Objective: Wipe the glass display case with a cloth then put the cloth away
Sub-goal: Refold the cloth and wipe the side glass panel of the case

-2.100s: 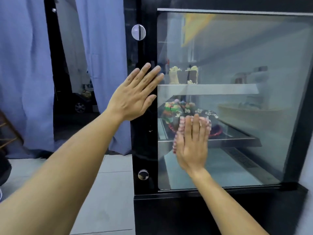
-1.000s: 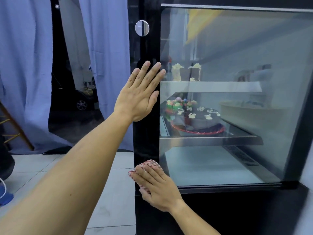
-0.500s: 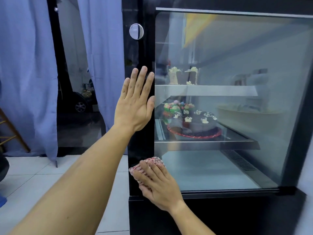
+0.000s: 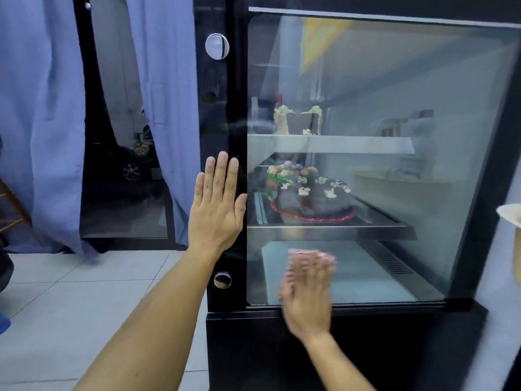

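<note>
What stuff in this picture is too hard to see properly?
All in the head view:
- The pink patterned cloth: mostly hidden under the motion-blurred right hand pressing it on the glass display case.
- The cream round object: cut off by the right edge.
- The small frosted pastries on the upper shelf: too small and dimmed by reflections.
- The black frame under the flat left hand: covered by the palm.

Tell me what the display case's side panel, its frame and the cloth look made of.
Side panel: clear glass, reflections and cakes visible through it. Frame: glossy black, maybe painted metal or glass; it mirrors the room. Cloth: soft patterned fabric under the right hand, blurred.
</note>
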Demonstrator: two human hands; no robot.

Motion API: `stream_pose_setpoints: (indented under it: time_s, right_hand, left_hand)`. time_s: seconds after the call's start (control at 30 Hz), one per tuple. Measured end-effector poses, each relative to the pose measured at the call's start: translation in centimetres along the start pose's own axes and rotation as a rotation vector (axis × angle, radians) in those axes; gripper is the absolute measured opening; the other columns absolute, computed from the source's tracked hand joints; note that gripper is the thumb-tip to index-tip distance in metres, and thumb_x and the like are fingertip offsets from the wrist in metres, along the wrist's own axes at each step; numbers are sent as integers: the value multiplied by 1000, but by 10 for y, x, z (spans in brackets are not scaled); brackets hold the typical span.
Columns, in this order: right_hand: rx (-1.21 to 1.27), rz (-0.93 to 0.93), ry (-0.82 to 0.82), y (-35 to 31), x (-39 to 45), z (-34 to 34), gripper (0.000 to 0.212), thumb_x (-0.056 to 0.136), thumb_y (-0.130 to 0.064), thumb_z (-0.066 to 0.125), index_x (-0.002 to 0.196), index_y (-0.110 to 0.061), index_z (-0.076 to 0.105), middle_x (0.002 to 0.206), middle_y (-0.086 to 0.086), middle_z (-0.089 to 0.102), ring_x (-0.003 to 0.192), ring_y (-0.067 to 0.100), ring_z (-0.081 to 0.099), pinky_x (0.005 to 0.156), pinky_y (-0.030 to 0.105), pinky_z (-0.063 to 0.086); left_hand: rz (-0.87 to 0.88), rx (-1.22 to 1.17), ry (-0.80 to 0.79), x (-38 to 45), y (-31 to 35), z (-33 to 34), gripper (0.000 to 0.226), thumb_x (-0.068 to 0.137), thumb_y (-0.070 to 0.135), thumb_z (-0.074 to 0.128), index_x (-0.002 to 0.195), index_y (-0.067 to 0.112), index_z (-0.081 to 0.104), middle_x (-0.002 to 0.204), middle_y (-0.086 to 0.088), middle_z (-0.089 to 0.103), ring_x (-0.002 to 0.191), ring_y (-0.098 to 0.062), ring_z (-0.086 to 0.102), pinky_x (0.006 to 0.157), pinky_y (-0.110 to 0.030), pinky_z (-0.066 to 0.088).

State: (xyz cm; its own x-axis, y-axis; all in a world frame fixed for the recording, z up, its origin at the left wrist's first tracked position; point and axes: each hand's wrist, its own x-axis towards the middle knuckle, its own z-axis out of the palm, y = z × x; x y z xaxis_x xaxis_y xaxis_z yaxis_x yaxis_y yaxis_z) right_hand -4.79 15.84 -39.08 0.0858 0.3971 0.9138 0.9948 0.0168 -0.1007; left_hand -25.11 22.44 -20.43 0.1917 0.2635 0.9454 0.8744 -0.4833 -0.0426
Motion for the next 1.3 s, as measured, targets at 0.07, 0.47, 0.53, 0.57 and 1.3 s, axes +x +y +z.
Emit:
stream_pose_setpoints:
  time_s: [0.07, 0.47, 0.53, 0.57, 1.3]
  right_hand:
    - [6, -247, -45, -23, 8, 6, 76, 105, -39, 46, 167, -23, 6, 175, 8, -10, 161, 31, -5, 131, 51, -2]
    - [21, 281, 214, 110, 77, -53, 69, 109, -32, 31, 167, -14, -1, 171, 28, 6, 158, 49, 6, 121, 72, 17]
    - [49, 248, 84, 80, 31, -34, 74, 107, -35, 34, 167, -11, -3, 172, 25, -6, 158, 48, -1, 123, 70, 10]
    - [64, 159, 16, 59, 19, -26, 74, 107, -41, 31, 167, -11, -2, 173, 22, -8, 159, 46, -3, 125, 66, 6]
    - [43, -284, 23, 39, 79, -32, 68, 106, -44, 38, 167, -26, 11, 174, 6, 4, 161, 32, 5, 130, 56, 9]
  left_hand:
    - [-17, 0, -9, -9, 2, 3, 66, 111, 36, 30, 167, 12, 6, 175, -9, 0, 162, -26, -5, 131, -44, -1]
    - [9, 33, 42, -8, -3, 12, 66, 109, 36, 27, 166, 8, 13, 174, -12, 4, 162, -29, -3, 131, -44, -1]
    - [6, 44, 50, -9, -1, 13, 66, 108, 35, 27, 167, 8, 12, 174, -12, 4, 162, -29, -3, 131, -44, -1]
    - [2, 47, 52, -8, 0, 13, 66, 108, 35, 27, 167, 8, 11, 174, -12, 3, 162, -29, -3, 131, -44, -1]
    - [-29, 1, 52, -17, 3, 18, 68, 107, 34, 27, 167, 9, 6, 174, -9, -3, 161, -25, -10, 131, -43, -4]
